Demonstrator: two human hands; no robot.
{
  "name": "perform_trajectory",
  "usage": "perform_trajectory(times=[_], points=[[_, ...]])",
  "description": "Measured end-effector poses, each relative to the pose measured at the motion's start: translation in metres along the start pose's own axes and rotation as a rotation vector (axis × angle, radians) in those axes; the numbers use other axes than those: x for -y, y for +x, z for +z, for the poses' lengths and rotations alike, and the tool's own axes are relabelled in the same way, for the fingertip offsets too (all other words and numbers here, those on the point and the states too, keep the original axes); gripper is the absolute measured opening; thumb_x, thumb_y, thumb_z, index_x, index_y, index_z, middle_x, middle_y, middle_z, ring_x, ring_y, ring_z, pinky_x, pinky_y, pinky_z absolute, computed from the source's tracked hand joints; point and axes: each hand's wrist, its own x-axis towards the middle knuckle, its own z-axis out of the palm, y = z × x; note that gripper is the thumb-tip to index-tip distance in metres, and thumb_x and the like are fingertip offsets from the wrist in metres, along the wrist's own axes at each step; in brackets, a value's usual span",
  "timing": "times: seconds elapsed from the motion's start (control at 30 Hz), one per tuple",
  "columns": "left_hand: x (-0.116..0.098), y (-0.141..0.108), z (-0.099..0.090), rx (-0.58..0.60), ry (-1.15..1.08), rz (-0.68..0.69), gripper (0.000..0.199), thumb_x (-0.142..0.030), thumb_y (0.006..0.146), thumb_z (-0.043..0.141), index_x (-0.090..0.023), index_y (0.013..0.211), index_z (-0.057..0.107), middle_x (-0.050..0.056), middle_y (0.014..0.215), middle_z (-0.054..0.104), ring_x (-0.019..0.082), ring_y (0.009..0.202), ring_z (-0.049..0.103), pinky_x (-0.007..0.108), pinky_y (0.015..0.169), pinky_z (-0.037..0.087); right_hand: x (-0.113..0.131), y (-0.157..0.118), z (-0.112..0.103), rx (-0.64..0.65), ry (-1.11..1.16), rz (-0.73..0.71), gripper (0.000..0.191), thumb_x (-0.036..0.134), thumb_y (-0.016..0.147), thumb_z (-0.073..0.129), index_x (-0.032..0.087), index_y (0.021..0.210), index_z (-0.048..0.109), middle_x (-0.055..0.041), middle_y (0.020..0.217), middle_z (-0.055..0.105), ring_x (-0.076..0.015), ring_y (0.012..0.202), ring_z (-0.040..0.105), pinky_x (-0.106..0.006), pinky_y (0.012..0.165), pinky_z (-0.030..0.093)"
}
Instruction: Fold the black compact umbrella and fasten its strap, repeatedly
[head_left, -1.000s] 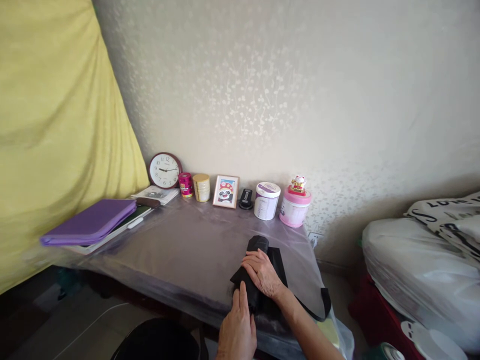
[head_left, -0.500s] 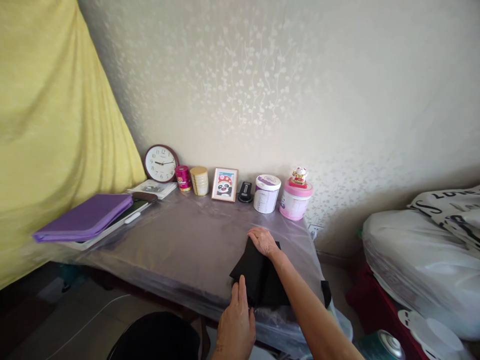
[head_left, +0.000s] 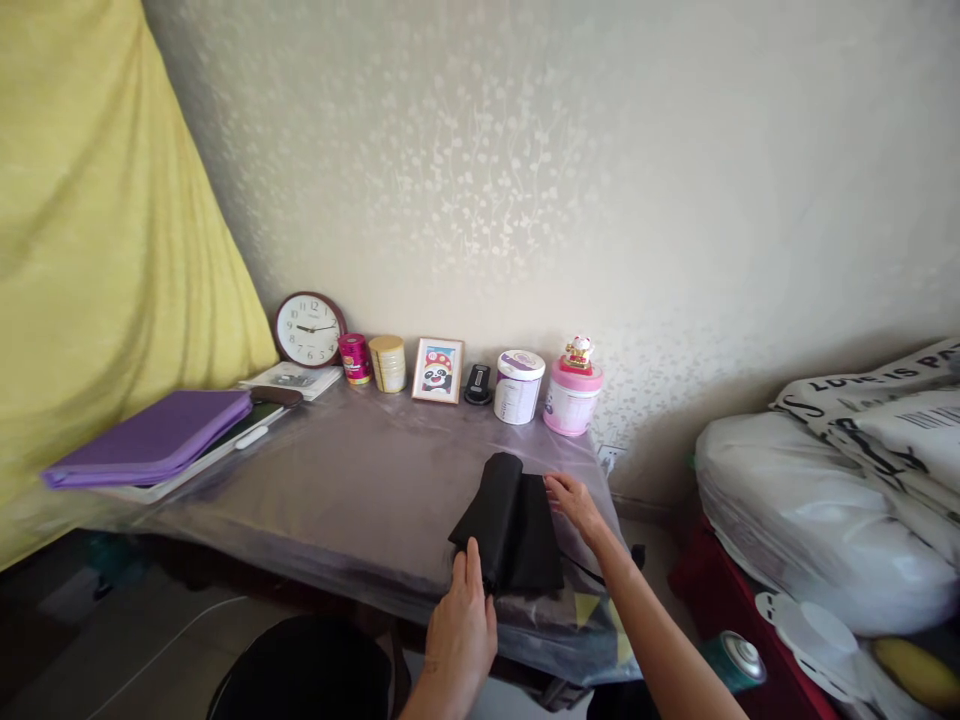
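Note:
A black cloth (head_left: 534, 540), partly rolled or folded over on its left side, lies near the front right of the table. Its exact kind cannot be made out. My left hand (head_left: 463, 622) grips the near end of the rolled part, with fingers along its left side and the thumb at the end. At the far right corner, my right hand (head_left: 576, 503) pinches the cloth's edge between thumb and fingers. A thin dark strap runs out from the cloth beneath my right forearm toward the table's right edge.
Along the wall stand a clock (head_left: 309, 330), small cans, a picture frame (head_left: 438, 371), a black device (head_left: 478, 384) and two tubs (head_left: 519, 388), one topped by a cat figurine (head_left: 577, 354). A purple folder (head_left: 154, 435) lies left. Right of the table are bagged bedding (head_left: 810, 520) and a spray can (head_left: 739, 660).
My right hand has moved off the top of the roll to the cloth's far right corner. The right flap now lies exposed. My left hand stays at the near end. The view has shifted slightly.

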Motion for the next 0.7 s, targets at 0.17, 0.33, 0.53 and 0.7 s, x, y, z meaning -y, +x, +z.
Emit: perform_trajectory(times=[0.17,0.33,0.53,0.7], points=[[-0.001,-0.001,0.0,-0.021,0.018,0.003,0.061,-0.013,0.082,0.036,-0.013,0.139,0.014,0.016,0.136,0.034,0.016,0.096,0.058,0.02,0.072,0.043,0.012,-0.01,-0.003,-0.034,0.116,-0.001,0.028,0.03,0.074,0.049,0.017,0.094,0.064,-0.0051,0.086,0.068,-0.0196,0.082,0.062,-0.029,0.066,0.05],[-0.001,-0.001,0.002,-0.039,0.029,-0.006,0.061,-0.013,0.082,0.037,-0.014,0.139,0.014,0.016,0.135,0.035,0.016,0.094,0.059,0.02,0.07,0.042,0.021,-0.02,-0.003,-0.024,0.173,0.142,0.028,0.029,0.073,0.051,0.016,0.095,0.063,-0.0066,0.088,0.066,-0.0189,0.077,0.062,-0.025,0.056,0.05],[0.0,-0.001,0.003,-0.073,0.02,0.02,0.06,-0.013,0.082,0.037,-0.012,0.138,0.015,0.017,0.134,0.036,0.016,0.093,0.06,0.022,0.071,0.043,0.035,-0.037,0.0,0.105,0.357,0.252,0.027,0.036,0.075,0.05,0.018,0.093,0.059,-0.0014,0.078,0.061,-0.0127,0.065,0.058,-0.022,0.051,0.047],[0.001,-0.001,0.004,-0.087,0.023,0.016,0.06,-0.013,0.082,0.037,-0.013,0.138,0.017,0.015,0.133,0.038,0.016,0.092,0.06,0.021,0.07,0.043,0.045,-0.039,0.004,0.203,0.555,0.282,0.027,0.042,0.078,0.045,0.02,0.085,0.059,-0.0016,0.085,0.059,-0.0074,0.059,0.053,-0.019,0.05,0.044]])
